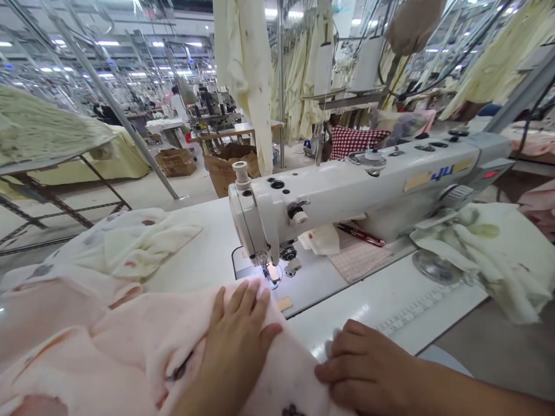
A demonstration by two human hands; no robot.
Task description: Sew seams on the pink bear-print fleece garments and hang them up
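Note:
A soft pink fabric point(117, 329) with small printed motifs spreads over the left and front of the white sewing table. My left hand point(238, 335) lies flat on it, fingers stretched toward the needle area, just short of the presser foot point(272, 273). At the fabric's right edge my right hand point(364, 364) is closed, its curled fingers gripping the cloth; the thumb is mostly hidden. The fabric's far corner reaches the front of the lit needle plate. Above it stands the white sewing machine point(338, 196).
Cream printed cloth point(147, 242) is heaped behind the pink fabric. Red-handled snips point(362, 235) rest on a checked cloth piece point(355, 254) under the machine arm. At right, another cream cloth point(498, 260) hangs over the table edge. Cardboard boxes point(176, 162) stand on the floor.

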